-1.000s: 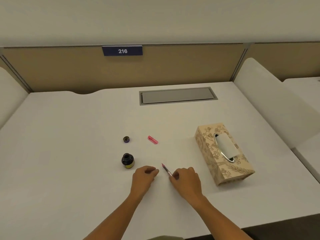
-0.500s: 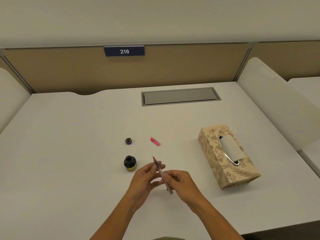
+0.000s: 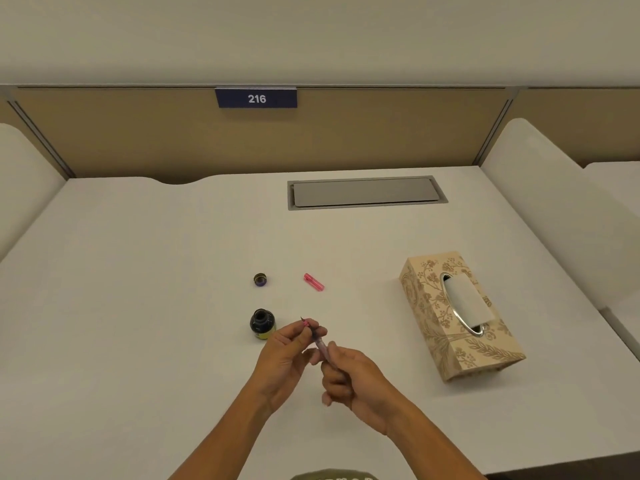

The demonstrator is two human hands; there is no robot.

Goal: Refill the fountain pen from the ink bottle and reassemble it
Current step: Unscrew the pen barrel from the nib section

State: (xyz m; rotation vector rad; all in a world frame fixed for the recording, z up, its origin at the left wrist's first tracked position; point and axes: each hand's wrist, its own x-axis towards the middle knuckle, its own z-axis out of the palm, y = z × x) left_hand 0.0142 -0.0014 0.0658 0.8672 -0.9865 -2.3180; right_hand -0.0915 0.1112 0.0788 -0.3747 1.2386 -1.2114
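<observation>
Head view shows the slim pink-and-clear plastic fountain pen (image 3: 317, 339) held above the near middle of the white matte tabletop (image 3: 138, 306), nib end tilted up and away. The left hand (image 3: 285, 355) pinches the pink grip section just behind the dark nib, fingers closed narrowly on it; the right hand (image 3: 349, 379) is wrapped around the translucent rear part. Whether that rear part is a barrel or a converter is too small to tell.

I judge the pen light, stiff and smooth, so it could roll or slip. The nib is the delicate point and may carry ink, so holding the section and the rear body, as now, seems the safest grip.

Just left of the hands stands the small, squat dark glass ink bottle (image 3: 262, 323), open, likely tippy if knocked. Its round dark cap (image 3: 260, 279) lies farther toward the back edge, well apart from the short pink plastic pen cap (image 3: 313, 282) beside it. A floral cardboard tissue box (image 3: 457, 317) sits toward the right edge.
</observation>
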